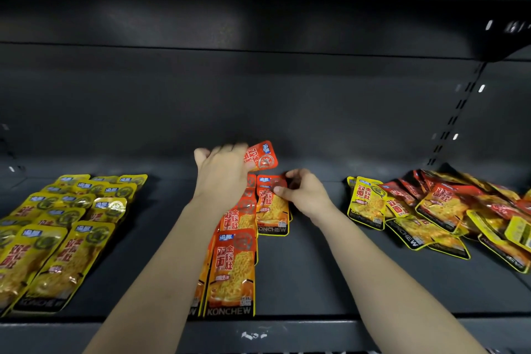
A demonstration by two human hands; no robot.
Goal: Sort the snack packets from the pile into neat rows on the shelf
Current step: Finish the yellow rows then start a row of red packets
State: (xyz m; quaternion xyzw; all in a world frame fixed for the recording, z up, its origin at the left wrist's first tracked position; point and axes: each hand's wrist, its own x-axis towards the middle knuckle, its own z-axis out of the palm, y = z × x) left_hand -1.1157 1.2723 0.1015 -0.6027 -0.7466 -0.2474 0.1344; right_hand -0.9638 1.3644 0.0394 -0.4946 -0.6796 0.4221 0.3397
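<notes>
My left hand (222, 174) grips an orange snack packet (263, 155), tilted and raised near the back of the dark shelf (316, 276). Below it a row of orange packets (232, 270) runs from the shelf front toward the back, partly hidden by my left forearm. My right hand (304, 191) pinches the top corner of another orange packet (271, 210) lying flat just right of that row. Yellow packets (54, 233) lie in overlapping rows at the left. A mixed pile of yellow and orange packets (436, 210) lies at the right.
The shelf's back wall (258, 101) rises close behind the hands. A slotted upright (457, 115) stands at the back right. Bare shelf floor lies between the orange row and the pile. The shelf's front lip (287, 328) runs along the bottom.
</notes>
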